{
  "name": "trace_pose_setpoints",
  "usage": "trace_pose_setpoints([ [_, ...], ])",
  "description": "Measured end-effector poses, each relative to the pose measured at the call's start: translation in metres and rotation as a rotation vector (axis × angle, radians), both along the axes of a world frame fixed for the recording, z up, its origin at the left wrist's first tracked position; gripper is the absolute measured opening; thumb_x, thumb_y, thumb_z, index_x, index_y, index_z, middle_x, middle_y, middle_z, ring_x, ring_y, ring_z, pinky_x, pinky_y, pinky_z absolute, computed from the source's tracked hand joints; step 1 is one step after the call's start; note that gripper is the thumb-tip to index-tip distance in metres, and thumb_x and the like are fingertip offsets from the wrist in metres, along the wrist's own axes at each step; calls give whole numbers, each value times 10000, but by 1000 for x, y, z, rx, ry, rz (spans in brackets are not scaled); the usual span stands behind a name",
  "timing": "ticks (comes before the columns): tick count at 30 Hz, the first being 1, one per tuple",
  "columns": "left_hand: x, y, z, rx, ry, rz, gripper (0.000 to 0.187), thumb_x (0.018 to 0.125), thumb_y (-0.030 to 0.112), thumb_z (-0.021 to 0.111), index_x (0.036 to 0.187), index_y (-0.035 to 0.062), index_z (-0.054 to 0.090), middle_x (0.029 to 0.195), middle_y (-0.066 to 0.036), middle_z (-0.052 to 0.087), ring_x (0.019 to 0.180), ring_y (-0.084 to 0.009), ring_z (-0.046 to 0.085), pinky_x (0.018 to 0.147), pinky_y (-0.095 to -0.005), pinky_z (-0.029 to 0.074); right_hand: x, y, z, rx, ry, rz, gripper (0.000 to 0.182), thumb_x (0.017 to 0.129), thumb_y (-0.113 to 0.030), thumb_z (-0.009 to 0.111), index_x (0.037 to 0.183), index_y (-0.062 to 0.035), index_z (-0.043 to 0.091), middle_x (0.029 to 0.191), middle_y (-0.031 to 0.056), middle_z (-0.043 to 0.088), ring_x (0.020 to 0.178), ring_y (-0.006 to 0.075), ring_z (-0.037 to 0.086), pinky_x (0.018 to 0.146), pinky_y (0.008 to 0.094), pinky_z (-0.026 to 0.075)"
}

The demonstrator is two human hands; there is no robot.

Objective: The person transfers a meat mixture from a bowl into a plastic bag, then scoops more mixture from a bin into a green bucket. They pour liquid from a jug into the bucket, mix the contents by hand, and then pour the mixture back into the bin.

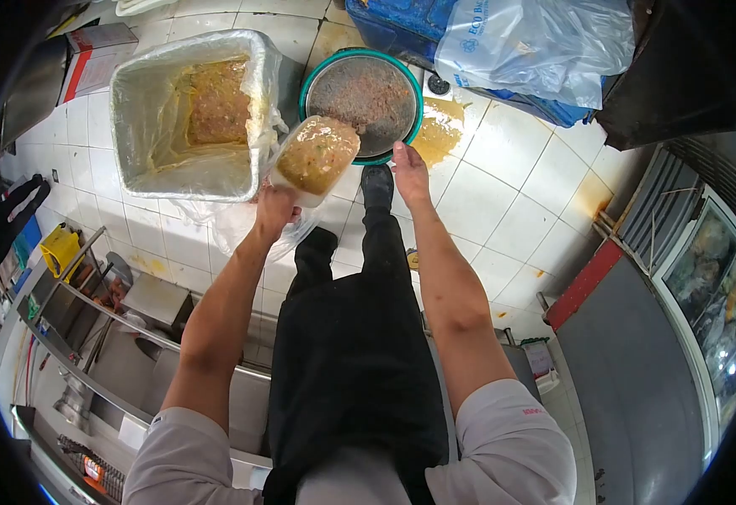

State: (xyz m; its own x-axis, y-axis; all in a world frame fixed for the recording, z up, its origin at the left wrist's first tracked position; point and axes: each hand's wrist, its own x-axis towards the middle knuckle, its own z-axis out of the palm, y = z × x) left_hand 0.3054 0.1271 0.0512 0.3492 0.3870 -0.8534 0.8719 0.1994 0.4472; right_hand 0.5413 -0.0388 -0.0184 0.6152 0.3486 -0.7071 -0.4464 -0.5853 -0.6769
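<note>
My left hand (277,210) grips the near end of a clear plastic container (317,156) filled with a yellowish, chunky wet mixture. The container is tilted over the near left rim of a round strainer (322,74) in a green-rimmed basin, where brownish residue lies on the mesh. My right hand (410,168) is at the basin's near right rim, with fingers closed at the edge. Left of the basin stands a large plastic-lined bin (145,126) with more of the same mixture at its bottom.
Yellow liquid (440,130) is spilled on the white tiles right of the basin. A blue container (393,29) under a plastic bag (536,42) stands behind. Metal shelving (124,316) is at the left, a glass-topped freezer (709,295) at the right.
</note>
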Motion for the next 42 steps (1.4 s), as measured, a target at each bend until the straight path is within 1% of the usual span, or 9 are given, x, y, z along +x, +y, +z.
trace_pose_setpoints([
  [6, -7, 14, -33, 450, 2, -947, 156, 891, 96, 512, 870, -16, 619, 666, -60, 659, 581, -125, 651, 466, -243, 510, 3, 17, 4, -88, 42, 130, 558, 922, -507, 539, 1141, -1, 620, 1091, 173, 667, 1058, 276, 624, 922, 329, 457],
  [12, -12, 14, -55, 431, 90, -862, 204, 679, 277, 761, 720, 91, 689, 720, -98, 675, 692, -241, 666, 654, -369, 519, 6, 44, 15, -69, -19, 251, 562, 926, -487, 534, 1208, -5, 594, 1107, 163, 667, 1062, 279, 625, 933, 332, 461],
  [18, -14, 14, -58, 132, 88, -193, 224, 778, 257, 662, 768, 34, 651, 715, -110, 663, 634, -205, 664, 560, -347, 519, 2, 59, -5, -39, -74, 370, 491, 947, -423, 509, 1241, -37, 581, 1188, 181, 627, 1107, 313, 597, 955, 344, 450],
  [21, 1, 16, -41, 100, 121, -314, 374, 929, 293, 497, 948, -70, 586, 769, -131, 625, 542, -162, 632, 428, -278, 501, -3, 63, -27, -87, -174, 485, 459, 954, -387, 492, 1251, -47, 575, 1208, 189, 613, 1142, 322, 572, 977, 360, 433],
  [27, 49, 30, 20, -64, 74, -387, 402, 909, 296, 537, 1026, -85, 591, 858, -133, 637, 591, -170, 643, 454, -276, 515, -9, 62, -34, -45, -57, 429, 426, 953, -354, 482, 1237, -56, 589, 1207, 202, 605, 1163, 340, 552, 992, 377, 421],
  [32, 81, 28, 51, -206, 176, 17, 418, 905, 290, 575, 971, -123, 587, 893, -147, 638, 583, -186, 641, 460, -276, 518, -12, 57, -41, -88, -31, 476, 409, 959, -348, 472, 1216, -58, 602, 1197, 192, 611, 1150, 341, 558, 983, 382, 427],
  [35, 92, 26, 55, -144, 176, -10, 450, 910, 327, 582, 917, -123, 589, 850, -146, 644, 568, -178, 634, 437, -284, 496, -12, 53, -40, -88, -84, 521, 420, 966, -365, 452, 1202, -53, 604, 1188, 189, 615, 1139, 348, 557, 978, 397, 427],
  [38, 76, 29, 24, -40, 22, -332, 475, 916, 374, 569, 915, -100, 597, 801, -131, 647, 537, -165, 611, 412, -293, 463, -11, 53, -34, -90, -90, 532, 437, 970, -389, 433, 1185, -51, 607, 1181, 189, 616, 1136, 356, 551, 981, 412, 421],
  [42, 104, 39, 37, -41, 129, -346, 475, 921, 389, 557, 900, -83, 607, 751, -115, 642, 490, -156, 567, 387, -298, 426, -9, 49, -33, -104, -80, 536, 434, 972, -399, 423, 1165, -59, 613, 1169, 193, 618, 1134, 364, 547, 982, 420, 418],
])
